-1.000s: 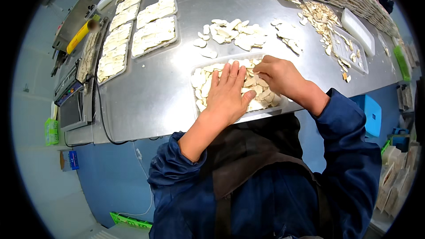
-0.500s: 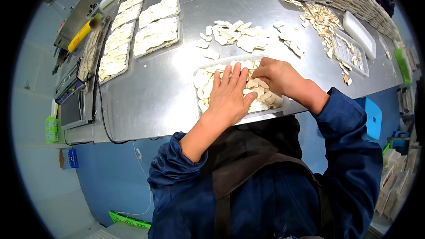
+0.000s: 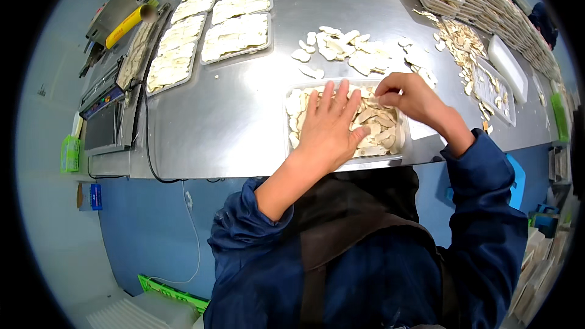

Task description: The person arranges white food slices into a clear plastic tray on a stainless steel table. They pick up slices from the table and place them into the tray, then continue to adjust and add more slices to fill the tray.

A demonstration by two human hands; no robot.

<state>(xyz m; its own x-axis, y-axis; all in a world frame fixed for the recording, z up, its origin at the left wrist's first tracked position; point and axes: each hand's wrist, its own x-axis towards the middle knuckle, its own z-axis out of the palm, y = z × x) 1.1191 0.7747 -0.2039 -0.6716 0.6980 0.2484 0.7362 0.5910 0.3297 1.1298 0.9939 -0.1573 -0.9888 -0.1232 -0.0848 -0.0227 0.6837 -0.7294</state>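
A clear plastic tray (image 3: 406, 149) filled with pale dried slices (image 3: 382, 127) sits at the table's near edge in front of me. My left hand (image 3: 330, 127) lies over the slices with its fingers spread. Above the tray's far right part, my right hand (image 3: 415, 99) has thumb and fingertips pinched together; whatever is between them is too small to make out. Beyond the tray, larger loose slices (image 3: 341, 47) lie spread on the metal table, some of them partly behind my right hand.
Filled trays (image 3: 237, 38) stand in rows at the left, beside a device with a dark panel (image 3: 108, 120) and its cable. On the right are a heap of darker slices (image 3: 461, 39), a tray with a few pieces (image 3: 503, 106), a white block (image 3: 509, 67) and stacked filled trays (image 3: 487, 12).
The whole view has shifted, with the table's things now farther right. My right hand has lifted a little away from the slices; my left hand stays over the tray with fingers spread wider.
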